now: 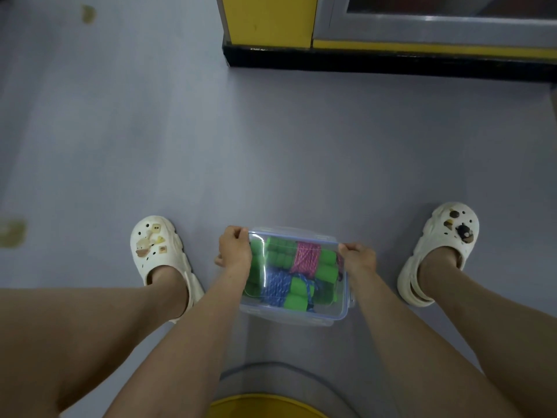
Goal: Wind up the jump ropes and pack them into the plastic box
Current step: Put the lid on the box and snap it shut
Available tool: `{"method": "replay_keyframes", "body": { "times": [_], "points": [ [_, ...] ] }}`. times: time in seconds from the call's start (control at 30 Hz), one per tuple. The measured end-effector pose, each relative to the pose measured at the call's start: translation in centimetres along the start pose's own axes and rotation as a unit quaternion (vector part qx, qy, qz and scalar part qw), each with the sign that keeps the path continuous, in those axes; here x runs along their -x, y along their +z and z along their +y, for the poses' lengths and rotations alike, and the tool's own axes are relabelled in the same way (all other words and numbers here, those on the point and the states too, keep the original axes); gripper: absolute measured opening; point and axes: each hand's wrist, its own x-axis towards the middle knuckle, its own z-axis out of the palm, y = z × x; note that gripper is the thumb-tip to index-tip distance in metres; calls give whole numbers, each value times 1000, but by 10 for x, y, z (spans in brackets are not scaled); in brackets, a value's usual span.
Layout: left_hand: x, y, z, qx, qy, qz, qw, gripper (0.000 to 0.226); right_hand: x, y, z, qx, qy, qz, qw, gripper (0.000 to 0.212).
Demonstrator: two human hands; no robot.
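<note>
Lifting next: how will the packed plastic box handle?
The plastic box should feel rigid: hard clear walls. Probably light, holding only wound ropes and green handles. Smooth sides might slip, though left hand and right hand grip both ends.

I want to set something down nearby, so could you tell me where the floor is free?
Bare floor spreads from the plastic box to the yellow cabinet, and beyond the left clog. Crowded beside the box: left hand and right hand grip its ends.

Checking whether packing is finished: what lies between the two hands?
Head view: the clear plastic box, holding wound jump ropes, sits between the left hand and right hand.
</note>
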Motion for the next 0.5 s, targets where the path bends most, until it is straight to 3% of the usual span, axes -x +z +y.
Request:
{"method": "replay_keyframes", "body": {
  "times": [0.03, 0.1, 0.17, 0.37, 0.5],
  "points": [
    [2, -1, 1, -89, 85, 20, 992, 12, 0, 1, 1, 1, -3, 1, 1000, 20],
    [3, -1, -5, -212, 300, 13, 930, 20, -3, 2, 2, 15, -10, 5, 1000, 19],
    [1, 4, -17, -250, 398, -20, 883, 18, -4, 4, 6, 27, -5, 6, 1000, 18],
    [-8, 8, -19, -238, 372, -67, 895, 18, -4, 5, 10, 7, -3, 13, 1000, 14],
    [-5, 8, -12, -259, 297, -59, 917, 19, -5, 8, 13, 2, -6, 21, 1000, 13]
  ]
}}
